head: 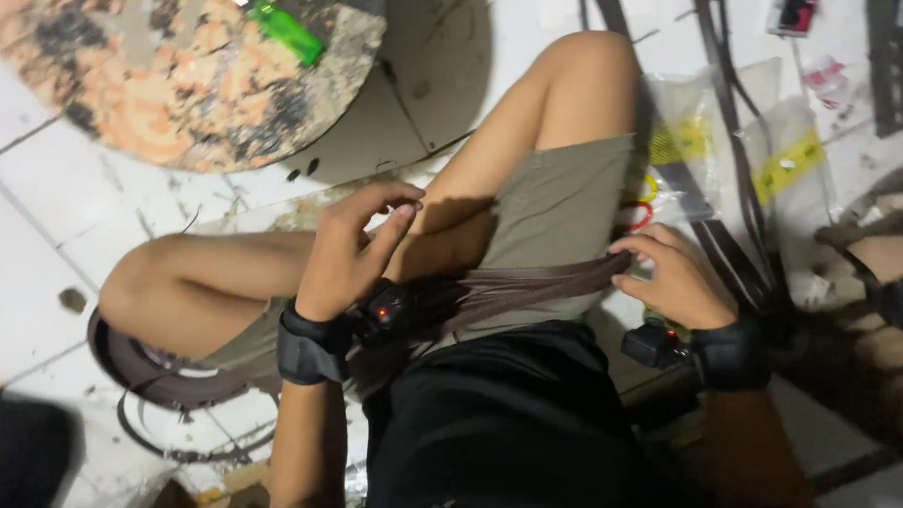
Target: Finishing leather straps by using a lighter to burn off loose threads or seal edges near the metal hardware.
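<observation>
A person sits on a white tiled floor, knees bent, with a bundle of flat brown straps stretched across the lap at the centre of the frame. The right hand, at centre right, pinches the bundle's end between thumb and fingers, closed on it just past the edge of the khaki shorts. The left hand, at centre left, hovers above the thigh with fingers curled and the thumb near the fingertips; whether it grips a strap or anything else cannot be told, since the palm hides what lies beneath. Both wrists carry black bands, each with a small black device. More strap runs out from under the left leg and coils on the floor at lower left, and long lengths trail toward the upper right. Clear bags with yellow labels lie beside them. A round, mottled orange board fills the upper left, with a green lighter on it. By the look of it, the straps are being gathered and drawn taut across the lap; working further would call for the left hand to close on the bundle opposite the right.
</observation>
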